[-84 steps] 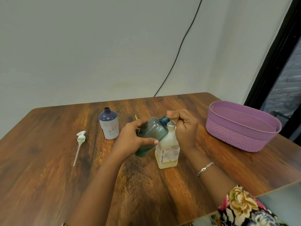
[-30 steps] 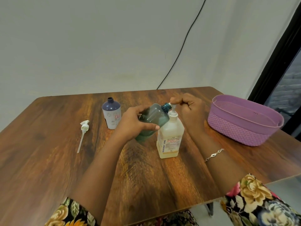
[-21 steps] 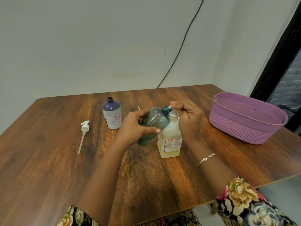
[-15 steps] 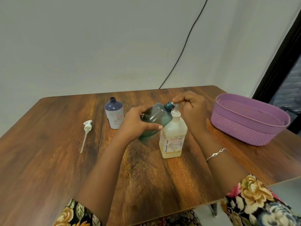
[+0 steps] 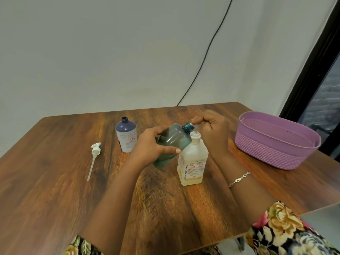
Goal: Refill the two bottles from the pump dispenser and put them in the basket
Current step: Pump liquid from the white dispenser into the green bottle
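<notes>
- While the green bottle [image 5: 173, 142] is held tilted above the table [image 5: 55, 190], its open neck is turned up and to the right, right at the spout of the pump dispenser [image 5: 193, 161].
- The green bottle is gripped round its body by the left hand [image 5: 152, 146], with the thumb laid along the near side and the fingers curled over the far side.
- The pump dispenser, a pale square container with a printed label and yellowish liquid low in it, is stood upright on the table, just beside the tilted bottle.
- The pump head is grasped from above by the right hand [image 5: 213, 133], whose fingers are curled down round it, so that most of the head is hidden.
- The blue bottle [image 5: 126, 137], uncapped and upright, is placed behind and to the left of the left hand, apart from it.
- A loose pump [image 5: 94, 153] with a long tube is laid flat on the table further to the left.
- The basket [image 5: 266, 150], purple and oval, is set near the right edge of the table, well apart from both bottles.
- A thin bracelet [image 5: 239, 179] is worn on the right wrist.
- A black cable [image 5: 206, 52] is run down the wall behind the table.
</notes>
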